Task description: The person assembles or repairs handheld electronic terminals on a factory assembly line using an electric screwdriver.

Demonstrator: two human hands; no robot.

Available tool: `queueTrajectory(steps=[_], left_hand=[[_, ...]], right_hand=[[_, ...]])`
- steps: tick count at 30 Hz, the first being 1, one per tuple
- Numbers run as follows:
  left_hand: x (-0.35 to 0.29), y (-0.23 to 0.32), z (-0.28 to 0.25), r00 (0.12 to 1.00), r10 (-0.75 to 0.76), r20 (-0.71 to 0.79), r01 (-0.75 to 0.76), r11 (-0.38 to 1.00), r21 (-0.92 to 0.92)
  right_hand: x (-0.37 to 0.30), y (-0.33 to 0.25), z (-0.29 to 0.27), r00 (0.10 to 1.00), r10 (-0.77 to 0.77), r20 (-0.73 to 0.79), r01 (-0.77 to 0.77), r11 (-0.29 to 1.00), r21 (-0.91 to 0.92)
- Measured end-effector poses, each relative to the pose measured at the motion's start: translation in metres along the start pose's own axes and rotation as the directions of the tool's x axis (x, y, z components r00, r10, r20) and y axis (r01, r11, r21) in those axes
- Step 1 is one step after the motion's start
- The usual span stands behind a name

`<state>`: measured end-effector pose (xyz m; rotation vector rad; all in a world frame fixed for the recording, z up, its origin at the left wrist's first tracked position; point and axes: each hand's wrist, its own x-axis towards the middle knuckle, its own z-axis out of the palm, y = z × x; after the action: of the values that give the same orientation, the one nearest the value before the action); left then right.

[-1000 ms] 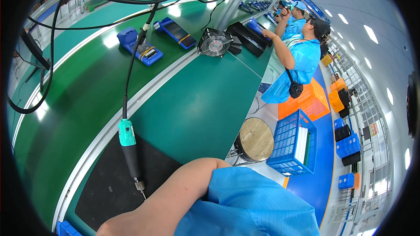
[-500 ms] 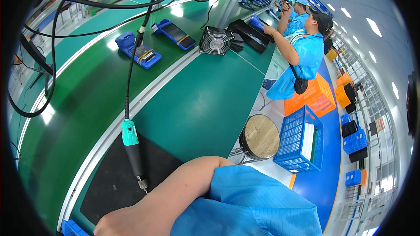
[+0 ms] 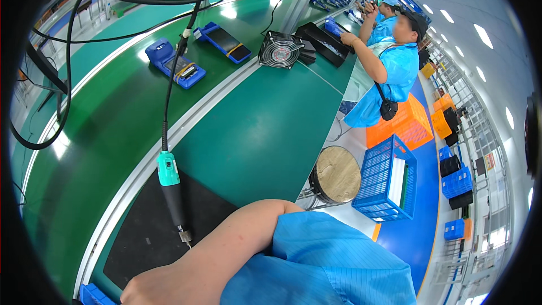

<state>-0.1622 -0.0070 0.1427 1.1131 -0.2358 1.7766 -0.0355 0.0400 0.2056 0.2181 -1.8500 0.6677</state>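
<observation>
My right arm point(image 3: 231, 243), in a blue sleeve, reaches across the lower part of the head view. At the bottom edge shows the back of my right hand point(image 3: 148, 289); its fingers are cut off, so what they hold cannot be seen. Beside that hand is a corner of a blue plastic object point(image 3: 93, 295). A teal and black electric screwdriver point(image 3: 173, 192) hangs on its cable, bit downward, over a black mat point(image 3: 141, 231) and just beyond my forearm. My left hand is out of view.
Two blue handheld devices point(image 3: 175, 63) point(image 3: 223, 42) with yellow bands lie on the green belt point(image 3: 101, 135). A small fan point(image 3: 280, 52) and black box point(image 3: 324, 43) stand at the table's far end. At right are a round stool point(image 3: 337, 175), blue crate point(image 3: 378, 192) and co-workers point(image 3: 395, 70).
The two blue devices have shifted slightly left relative to the fan. My right arm and the screwdriver keep nearly the same place.
</observation>
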Motion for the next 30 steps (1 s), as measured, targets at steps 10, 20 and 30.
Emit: queueTrajectory(steps=[10,20,30], left_hand=[[0.016,0.003,0.006,0.995,0.054,0.087,-0.058,0.998,0.04],[0.028,0.002,0.012,0.981,0.108,0.163,-0.12,0.991,0.065],[0.019,0.003,0.009,0.979,0.158,0.132,-0.172,0.979,0.106]], right_hand=[[0.0,-0.002,-0.002,1.0,-0.029,-0.012,0.029,0.999,0.021],[-0.001,-0.001,-0.005,1.0,-0.029,-0.003,0.029,1.0,-0.002],[-0.003,0.002,0.007,0.999,-0.026,-0.047,0.025,0.999,-0.03]])
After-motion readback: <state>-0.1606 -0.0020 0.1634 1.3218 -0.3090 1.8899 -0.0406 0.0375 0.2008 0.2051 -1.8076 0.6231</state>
